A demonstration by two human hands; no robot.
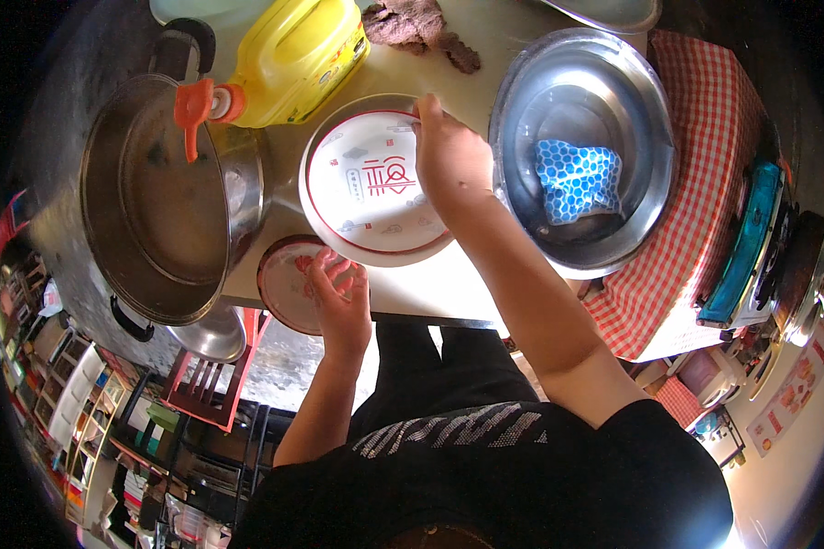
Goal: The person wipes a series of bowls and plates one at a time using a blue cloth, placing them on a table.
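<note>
A white plate (364, 185) with a red ring and red printed characters lies face up at the middle of the table. My right hand (456, 161) closes on its upper right rim and hides that part of the edge. Under the plate, the rim of a metal dish (347, 110) shows at the top. My left hand (340, 295) has its fingers apart, over a smaller dark-rimmed plate (285, 291) with red decoration, just below the white plate. Whether those fingertips touch either plate, I cannot tell.
To the left stands a large steel pot (178, 199); a yellow oil jug (302, 62) with an orange cap leans over it. A steel basin (584, 247) holds a blue patterned cloth (578, 182). A brown rag (412, 27) lies behind, and a checked red cloth (687, 213) covers the right side.
</note>
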